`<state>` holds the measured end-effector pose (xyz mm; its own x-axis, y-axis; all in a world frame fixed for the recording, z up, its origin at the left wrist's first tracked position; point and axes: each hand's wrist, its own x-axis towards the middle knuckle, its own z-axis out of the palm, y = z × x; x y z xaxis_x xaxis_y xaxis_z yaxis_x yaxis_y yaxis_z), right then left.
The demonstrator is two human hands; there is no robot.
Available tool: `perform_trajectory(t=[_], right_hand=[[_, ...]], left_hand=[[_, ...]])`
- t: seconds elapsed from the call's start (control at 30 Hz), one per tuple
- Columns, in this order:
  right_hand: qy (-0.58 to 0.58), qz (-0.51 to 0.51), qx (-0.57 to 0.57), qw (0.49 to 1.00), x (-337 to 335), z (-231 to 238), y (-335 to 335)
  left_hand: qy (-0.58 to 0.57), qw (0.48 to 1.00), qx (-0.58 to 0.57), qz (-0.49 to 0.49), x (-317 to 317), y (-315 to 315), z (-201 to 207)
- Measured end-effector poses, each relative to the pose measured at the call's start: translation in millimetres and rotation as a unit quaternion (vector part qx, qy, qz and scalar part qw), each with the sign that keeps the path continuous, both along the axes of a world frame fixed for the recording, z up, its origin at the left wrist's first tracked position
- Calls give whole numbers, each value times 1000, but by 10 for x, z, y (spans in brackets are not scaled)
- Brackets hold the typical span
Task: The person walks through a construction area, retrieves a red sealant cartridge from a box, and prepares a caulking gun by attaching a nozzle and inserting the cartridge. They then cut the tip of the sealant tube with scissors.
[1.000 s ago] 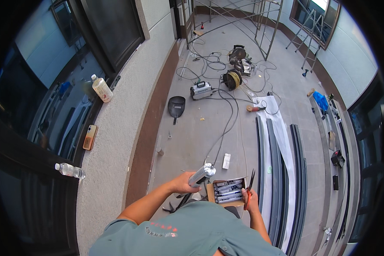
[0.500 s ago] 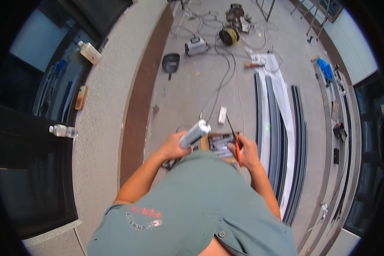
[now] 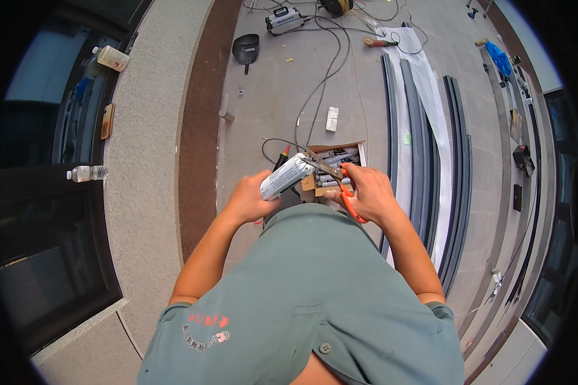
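My left hand (image 3: 249, 197) is wrapped round a white foil sausage pack of sealant (image 3: 281, 179), tilted with its crimped end up and to the right. In my right hand (image 3: 370, 194) is a pair of scissors (image 3: 349, 204) with orange-red handles. Their dark blades point left and meet the crimped end of the pack; whether they have cut into it I cannot tell. Below the hands an open cardboard box (image 3: 309, 182) holds several similar packs. Beside it, partly hidden by the pack, lies a black tool with a red pointed tip (image 3: 286, 150).
Long grey metal profiles (image 3: 457, 173) lie on the right over a white sheet (image 3: 424, 77). Farther off are a small white box (image 3: 332, 119), a welding mask (image 3: 245, 50), a boxy machine (image 3: 284, 21), an angle grinder (image 3: 380, 43) and loose cables. A bottle (image 3: 87, 173) stands on the left ledge.
The scissors have swung left, and their blades now meet the pack's end. My view has tipped down toward the box, and the pack lies tilted further over to the right.
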<state>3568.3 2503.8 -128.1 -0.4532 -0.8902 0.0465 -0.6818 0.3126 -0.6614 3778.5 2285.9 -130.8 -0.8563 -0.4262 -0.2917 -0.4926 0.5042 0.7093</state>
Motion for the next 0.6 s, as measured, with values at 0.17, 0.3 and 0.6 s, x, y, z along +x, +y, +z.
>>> perform_trajectory(t=[0.17,0.3,0.6], right_hand=[[-2,56,148,987,-45,57,112],[9,56,148,987,-15,178,92],[-202,2,81,976,62,177,168]], left_hand=[[-29,999,25,14,105,120,-51],[-25,999,12,-24,51,137,13],[-7,983,170,-65,-11,159,155]])
